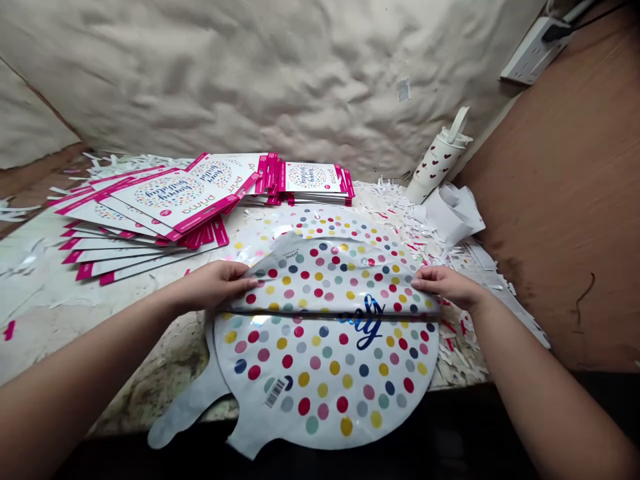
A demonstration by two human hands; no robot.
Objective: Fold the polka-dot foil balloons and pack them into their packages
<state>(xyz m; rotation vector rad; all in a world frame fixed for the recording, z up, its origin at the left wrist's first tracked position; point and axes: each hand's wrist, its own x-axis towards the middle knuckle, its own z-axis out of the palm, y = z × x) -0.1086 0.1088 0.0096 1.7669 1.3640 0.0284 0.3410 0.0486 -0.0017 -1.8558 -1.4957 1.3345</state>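
as both hands [213,287] [447,287] fold a foil balloon [325,373], its tail [193,407] overhangs.

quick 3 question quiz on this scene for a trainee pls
1. Which is touching the polka-dot foil balloon: the left hand, the right hand, or both?
2. True or false: the heart-printed white cylinder sits to the left of the pink-edged cards.
3. What small printed mark shows on the lower left part of the balloon?

Key: 1. both; 2. false; 3. a barcode
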